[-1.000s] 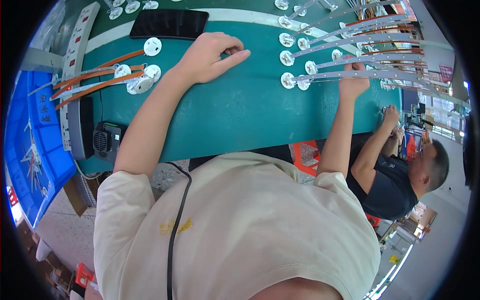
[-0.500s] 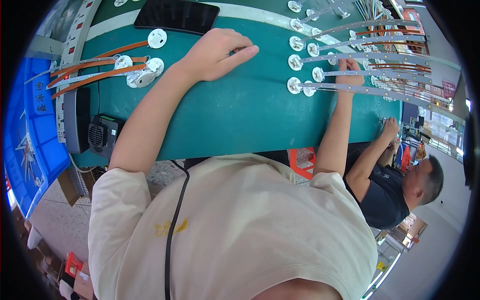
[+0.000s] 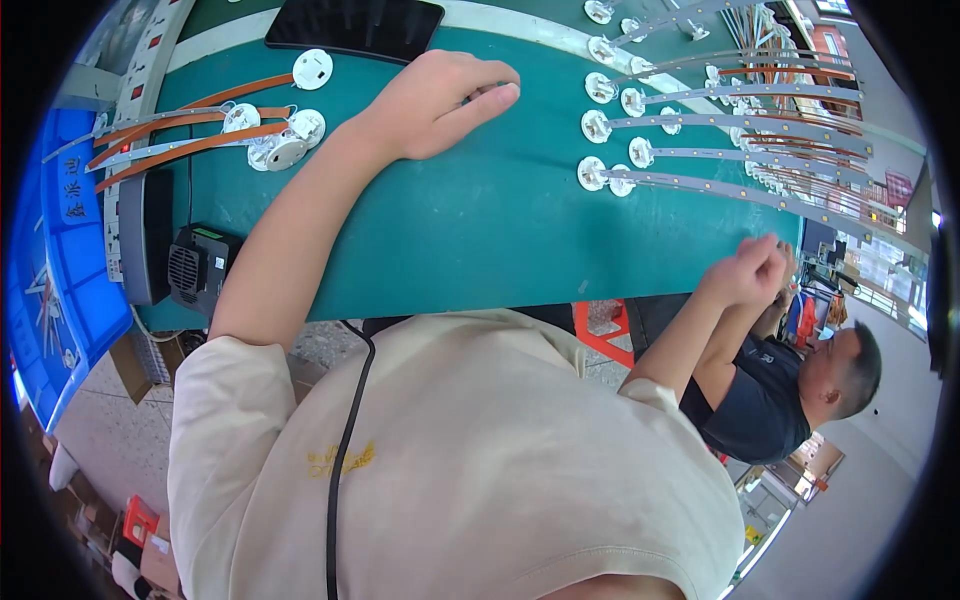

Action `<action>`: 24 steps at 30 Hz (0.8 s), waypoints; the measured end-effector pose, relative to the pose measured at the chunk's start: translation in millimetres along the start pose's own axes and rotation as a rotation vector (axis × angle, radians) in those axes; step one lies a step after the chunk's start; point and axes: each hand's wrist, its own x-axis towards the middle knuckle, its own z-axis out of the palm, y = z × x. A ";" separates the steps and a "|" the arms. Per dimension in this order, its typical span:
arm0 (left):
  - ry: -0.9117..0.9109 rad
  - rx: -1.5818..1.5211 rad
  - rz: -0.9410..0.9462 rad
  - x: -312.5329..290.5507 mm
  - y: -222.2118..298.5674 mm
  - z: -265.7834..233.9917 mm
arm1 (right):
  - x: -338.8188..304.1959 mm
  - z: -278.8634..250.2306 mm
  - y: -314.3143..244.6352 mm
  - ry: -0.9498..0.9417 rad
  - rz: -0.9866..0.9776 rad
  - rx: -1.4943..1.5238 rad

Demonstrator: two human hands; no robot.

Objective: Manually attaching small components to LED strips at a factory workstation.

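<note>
My left hand [image 3: 450, 105] rests on the green tabletop just below a black phone. Its fingers are bent in, thumb close to the index finger, and no held thing shows. My right hand [image 3: 742, 275] is raised near the table's right edge, in front of a co-worker's hands. Motion blurs its curled fingers, so I cannot make out whether they hold anything. Above it, several LED strips [image 3: 740, 187] with round white end pieces [image 3: 592, 173] lie in rows across the right side. Left of my left forearm are orange-backed strips [image 3: 200, 160] with white round pieces [image 3: 287, 152].
The black phone [image 3: 355, 28] lies at the far edge of the green table [image 3: 470, 240]. A small black device [image 3: 202, 265] sits at the left edge, beside a power strip [image 3: 150, 75] and blue bins [image 3: 85, 250]. A co-worker [image 3: 770, 390] sits at the right. A black cable [image 3: 345, 440] hangs down my shirt.
My right hand has left the LED strips and moved toward me and to the right, near the co-worker's hands. My left hand stays in place on the table.
</note>
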 end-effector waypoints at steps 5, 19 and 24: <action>-0.009 0.019 -0.007 4.2 -0.1 4.2 | -62.6 32.7 -103.5 -0.360 -0.095 0.522; 0.183 -0.164 0.043 -3.1 -12.5 26.4 | -99.6 234.6 -280.7 -1.115 -0.545 0.463; 0.002 -0.039 -0.120 0.4 3.3 4.2 | -125.9 264.4 -299.5 -1.516 -0.536 -0.058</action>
